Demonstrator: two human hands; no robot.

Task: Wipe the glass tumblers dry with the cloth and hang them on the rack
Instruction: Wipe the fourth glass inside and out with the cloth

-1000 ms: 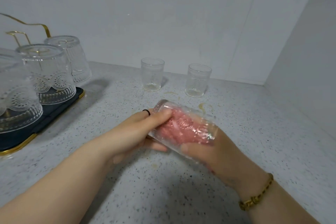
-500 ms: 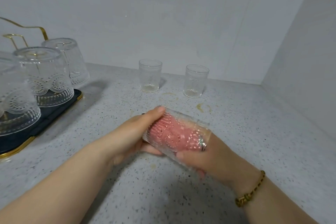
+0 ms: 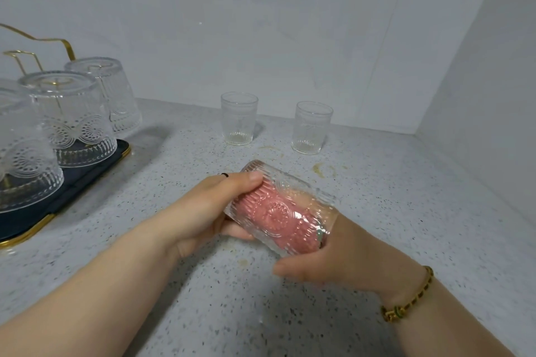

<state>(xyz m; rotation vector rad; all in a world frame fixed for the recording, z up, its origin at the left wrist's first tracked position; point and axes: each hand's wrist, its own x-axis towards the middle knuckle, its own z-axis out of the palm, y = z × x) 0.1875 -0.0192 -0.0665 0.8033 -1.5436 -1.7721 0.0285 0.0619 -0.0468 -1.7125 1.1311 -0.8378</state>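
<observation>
Tumbler in hand (image 3: 278, 207): on its side above the counter, right of the rack (image 3: 34, 46).
Left hand (image 3: 208, 209): grasps its base so I can turn it.
Right hand (image 3: 342, 252): fingers inside, pressing the pink cloth (image 3: 275, 211) against the wall.
Waiting: two upright tumblers (image 3: 239, 118) beyond, right of the rack.

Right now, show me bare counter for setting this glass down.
Bare counter right of the two standing tumblers, and between the rack tray and the left hand. The rack is crowded.
</observation>
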